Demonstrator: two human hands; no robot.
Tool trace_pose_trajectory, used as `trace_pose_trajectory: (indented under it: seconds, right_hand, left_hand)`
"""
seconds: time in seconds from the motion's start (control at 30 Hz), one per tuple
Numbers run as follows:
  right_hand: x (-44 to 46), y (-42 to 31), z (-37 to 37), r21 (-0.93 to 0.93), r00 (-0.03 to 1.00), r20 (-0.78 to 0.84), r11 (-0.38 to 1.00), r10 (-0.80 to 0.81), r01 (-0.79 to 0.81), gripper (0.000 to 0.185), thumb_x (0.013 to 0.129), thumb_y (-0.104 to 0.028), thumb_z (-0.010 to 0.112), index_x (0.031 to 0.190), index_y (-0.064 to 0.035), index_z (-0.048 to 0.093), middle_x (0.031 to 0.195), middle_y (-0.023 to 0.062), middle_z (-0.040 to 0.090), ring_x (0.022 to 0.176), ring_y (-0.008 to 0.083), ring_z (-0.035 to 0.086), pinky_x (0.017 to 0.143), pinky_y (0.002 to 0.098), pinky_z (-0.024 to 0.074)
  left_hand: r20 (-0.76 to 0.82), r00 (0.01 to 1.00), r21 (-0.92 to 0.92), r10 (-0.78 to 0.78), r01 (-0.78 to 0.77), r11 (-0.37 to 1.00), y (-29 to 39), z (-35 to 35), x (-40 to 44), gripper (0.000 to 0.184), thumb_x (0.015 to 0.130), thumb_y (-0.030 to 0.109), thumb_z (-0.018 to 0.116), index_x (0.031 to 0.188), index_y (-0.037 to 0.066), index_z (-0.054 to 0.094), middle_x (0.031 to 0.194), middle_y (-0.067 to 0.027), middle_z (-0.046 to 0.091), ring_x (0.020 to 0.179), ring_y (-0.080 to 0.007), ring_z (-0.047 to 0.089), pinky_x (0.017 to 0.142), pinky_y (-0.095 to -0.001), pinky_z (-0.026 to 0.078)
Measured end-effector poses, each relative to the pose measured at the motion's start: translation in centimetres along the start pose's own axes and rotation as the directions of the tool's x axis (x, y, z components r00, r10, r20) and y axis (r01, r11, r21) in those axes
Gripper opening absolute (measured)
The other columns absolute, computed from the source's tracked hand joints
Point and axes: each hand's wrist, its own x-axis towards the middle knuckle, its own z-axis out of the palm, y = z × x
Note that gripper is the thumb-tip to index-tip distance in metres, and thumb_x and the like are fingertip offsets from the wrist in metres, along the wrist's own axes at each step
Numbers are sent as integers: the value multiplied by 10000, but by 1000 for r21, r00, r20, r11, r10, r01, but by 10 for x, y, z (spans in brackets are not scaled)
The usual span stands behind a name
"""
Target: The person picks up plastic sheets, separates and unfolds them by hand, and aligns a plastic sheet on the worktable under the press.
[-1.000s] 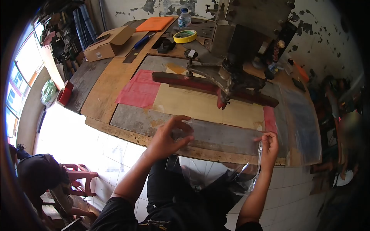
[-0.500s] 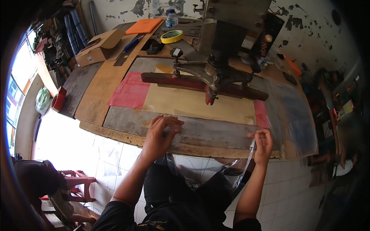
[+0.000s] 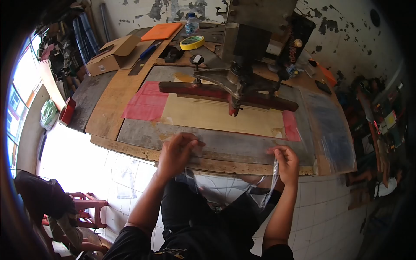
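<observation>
Both hands hold a clear plastic sheet (image 3: pixel 234 149) over the front edge of the worktable, and its lower part hangs down over my lap. My left hand (image 3: pixel 177 156) pinches the sheet's left side, fingers closed. At the right side, my right hand (image 3: pixel 286 162) grips the folded edge between thumb and fingers. Just beyond the hands lies a cream panel (image 3: pixel 208 115) with a pink piece (image 3: pixel 146 102) at its left end and another pink piece (image 3: pixel 291 125) at its right. Above the panel is the red bar (image 3: pixel 208 92) of a press.
A cardboard box (image 3: pixel 104 63), an orange folder (image 3: pixel 161 31), yellow tape (image 3: pixel 192 42) and a water bottle (image 3: pixel 192 24) are at the back left. Clear sheets (image 3: pixel 329 125) lie on the right. A person (image 3: pixel 47 195) is near a red stool (image 3: pixel 89 210) at lower left.
My left hand has gone from spread fingers to a pinch on the sheet. My right hand has moved slightly left with its edge. The camera view has shifted a little.
</observation>
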Motion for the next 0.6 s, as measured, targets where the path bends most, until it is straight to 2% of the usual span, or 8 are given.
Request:
trace_pose_trajectory:
  seconds: [0.03, 0.1, 0.2, 0.27, 0.33, 0.4, 0.47, 0.6]
  right_hand:
    - [1, 2, -4, -29, 998, -58, 1000, 4, -6, 184, 1080, -178, 672, 1105, -1, 715, 1014, 82, 797, 1000, 156, 733, 926, 302, 530]
    - [2, 2, -8, -67, 988, -157, 998, -6, -4, 188, 1073, -186, 689, 1098, -1, 712, 980, 70, 776, 987, 147, 719, 934, 300, 522]
    - [-1, -12, -9, -188, 978, -207, 982, -33, -7, 191, 1074, -191, 691, 1088, -1, 705, 1000, 63, 773, 983, 139, 712, 937, 305, 524]
    - [-3, -26, -6, -223, 984, -178, 974, 8, -48, 181, 1050, -177, 709, 1102, -4, 694, 1041, 93, 762, 1029, 189, 716, 978, 334, 516]
    - [-6, -37, 2, -465, 978, -176, 885, -115, 20, 215, 1017, -148, 721, 1186, -20, 681, 1159, 130, 741, 1160, 276, 686, 1065, 377, 477]
    - [-10, -57, 12, -566, 972, -139, 820, -189, 79, 341, 987, -137, 734, 1303, -37, 656, 1293, 145, 696, 1288, 335, 614, 1147, 441, 415]
    - [-7, -80, 27, -752, 910, 22, 593, -414, 288, 451, 982, -205, 765, 1378, -34, 633, 1358, 135, 674, 1336, 323, 583, 1166, 490, 393]
    - [5, -101, 60, -695, 868, 269, 541, -417, 475, 517, 971, -283, 785, 1393, -24, 636, 1341, 149, 683, 1319, 323, 601, 1160, 519, 396]
  left_hand:
    - [-6, 1000, 3, 2, -2, 1000, 4, 0, -4, 70, 1004, 81, 715, 1021, 15, 695, 975, -90, 822, 975, -289, 768, 996, -404, 535]
    - [45, 967, 216, 252, -255, 942, 8, 4, -16, 85, 1019, 91, 701, 1036, 8, 706, 973, -99, 824, 1001, -288, 776, 1033, -415, 531]
    - [106, 948, 181, 299, -315, 932, 9, 6, -14, 110, 1029, 103, 692, 1052, -2, 714, 990, -113, 824, 1036, -297, 776, 1075, -430, 519]
    - [114, 957, 153, 266, -282, 947, -1, 6, -6, 138, 1044, 116, 677, 1085, -9, 719, 996, -112, 825, 1043, -293, 781, 1084, -427, 522]
    - [66, 978, 53, 199, -203, 978, -1, 11, -1, 158, 1069, 108, 644, 1133, -19, 712, 995, -103, 828, 1035, -252, 792, 1033, -390, 550]
    - [106, 988, -62, 115, -109, 992, -3, 13, 1, 175, 1082, 98, 620, 1186, -22, 694, 1010, -102, 828, 1038, -228, 792, 1003, -364, 559]
    - [161, 986, -171, 38, -10, 985, -5, 15, 3, 199, 1096, 88, 597, 1239, -25, 675, 1025, -102, 827, 1040, -203, 792, 972, -338, 568]
    - [266, 962, -207, 68, -11, 978, -5, 12, 3, 351, 1108, 40, 549, 1456, 10, 515, 1108, -124, 808, 1059, -187, 782, 948, -322, 569]
